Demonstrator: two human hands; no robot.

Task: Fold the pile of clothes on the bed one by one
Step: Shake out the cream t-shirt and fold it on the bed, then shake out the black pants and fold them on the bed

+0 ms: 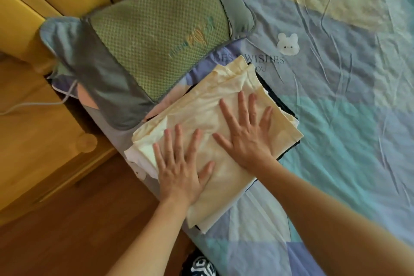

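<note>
A folded cream garment (pixel 226 87) lies on top of a small stack of folded clothes near the bed's left edge. Dark fabric (pixel 277 98) and white fabric (pixel 134 159) peek out from under it. My left hand (pixel 181 163) presses flat on the cream garment's near left part, fingers spread and straight. My right hand (pixel 246 130) lies flat on its middle, fingers spread too. Both palms face down on the cloth.
A green and grey pillow (pixel 152 36) lies just beyond the stack. The bed cover (pixel 347 107), patterned blue, teal and yellow, stretches to the right. A wooden nightstand (pixel 44 141) and floor are to the left. A black and white patterned item (pixel 201 266) shows at the bottom edge.
</note>
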